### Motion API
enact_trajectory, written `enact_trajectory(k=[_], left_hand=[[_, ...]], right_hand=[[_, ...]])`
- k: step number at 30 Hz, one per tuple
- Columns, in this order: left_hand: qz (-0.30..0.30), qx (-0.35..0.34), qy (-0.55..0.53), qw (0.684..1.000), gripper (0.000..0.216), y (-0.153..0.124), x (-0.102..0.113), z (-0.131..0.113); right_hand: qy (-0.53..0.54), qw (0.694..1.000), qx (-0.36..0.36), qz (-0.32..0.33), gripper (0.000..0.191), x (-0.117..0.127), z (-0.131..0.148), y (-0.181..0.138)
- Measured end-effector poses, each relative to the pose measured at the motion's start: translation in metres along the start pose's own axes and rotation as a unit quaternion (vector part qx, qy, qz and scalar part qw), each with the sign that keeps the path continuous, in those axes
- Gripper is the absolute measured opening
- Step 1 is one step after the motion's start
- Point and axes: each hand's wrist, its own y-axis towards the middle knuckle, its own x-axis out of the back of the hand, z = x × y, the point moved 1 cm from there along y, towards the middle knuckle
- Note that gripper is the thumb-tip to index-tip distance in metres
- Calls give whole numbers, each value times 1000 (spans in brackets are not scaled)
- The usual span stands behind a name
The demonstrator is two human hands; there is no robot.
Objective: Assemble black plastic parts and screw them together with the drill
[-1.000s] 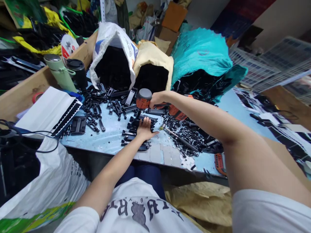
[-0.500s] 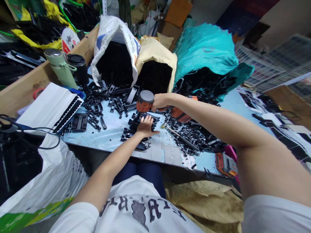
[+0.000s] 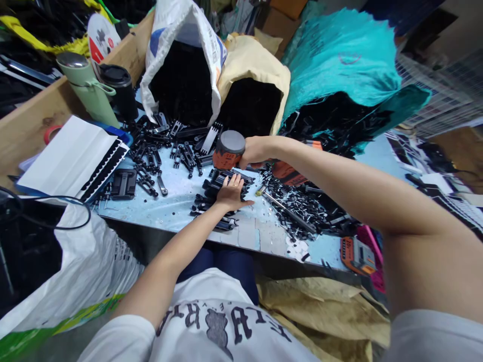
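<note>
My right hand (image 3: 258, 150) is wrapped round the grip of an orange and grey cordless drill (image 3: 226, 157). Its round grey back end faces up, and its lower orange part (image 3: 289, 172) shows beyond my wrist. The drill's front end is hidden. Just below it, my left hand (image 3: 231, 193) lies with fingers stretched over a row of black plastic parts (image 3: 211, 193) near the table's front edge. To the right of that hand spreads a heap of small screws (image 3: 281, 193), with a metal rod tool (image 3: 289, 211) lying on it.
Behind stand an open white sack (image 3: 184, 30), a cream sack (image 3: 256, 58) and a teal sack (image 3: 347, 60) with black parts. Loose black brackets (image 3: 151, 156) cover the left, beside a green bottle (image 3: 90, 90) and black cup (image 3: 119, 90). An orange battery (image 3: 356, 255) sits front right.
The view has shifted slightly, so the sacks sit higher and wider in it. My hands keep almost the same places over the black parts, the drill still in my right hand.
</note>
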Motion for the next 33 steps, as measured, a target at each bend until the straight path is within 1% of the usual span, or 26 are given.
enact_trajectory(k=[4,7,9,11,14,17,19,21,23,25,27,29,30,33], left_hand=[[17,-5,-2,1000,98,2,0,1],[33,-5,1,999,98,5,2,1],[42,3,2,999,97,2,5,-1],[48,11,-4,999,97,-10,8,-4],[36,18,-15,999,100,-39,8,-11],[16,16,-8,1000,100,-67,5,-14],[7,10,-1,1000,98,-77,2,-14],[6,4,1,1000,97,-79,1,-14],[11,3,2,1000,96,-77,1,-13],[2,-3,9,1000,96,-76,1,-12],[-19,-9,18,1000,96,-76,2,-13],[-39,-10,25,999,95,-78,1,-13],[-45,-8,26,999,94,-79,1,-14],[-49,2,18,999,91,-81,1,-14]], right_hand=[[-11,1000,-22,7,14,0,2,8],[6,1000,-14,21,11,-6,0,13],[0,1000,-13,13,11,-9,0,11],[-27,999,-14,-11,14,-11,3,4],[-85,996,5,-40,18,-15,13,-8],[-117,992,26,-24,22,-21,23,-12],[-111,993,28,-3,24,-26,28,-11],[-100,995,23,8,24,-30,31,-10],[-103,994,19,6,25,-34,34,-13],[-122,992,21,-19,28,-36,37,-22],[-141,988,23,-52,34,-38,41,-33],[-154,985,26,-69,38,-40,48,-42],[-159,985,31,-66,38,-41,52,-45],[-166,984,57,-29,34,-44,64,-45]])
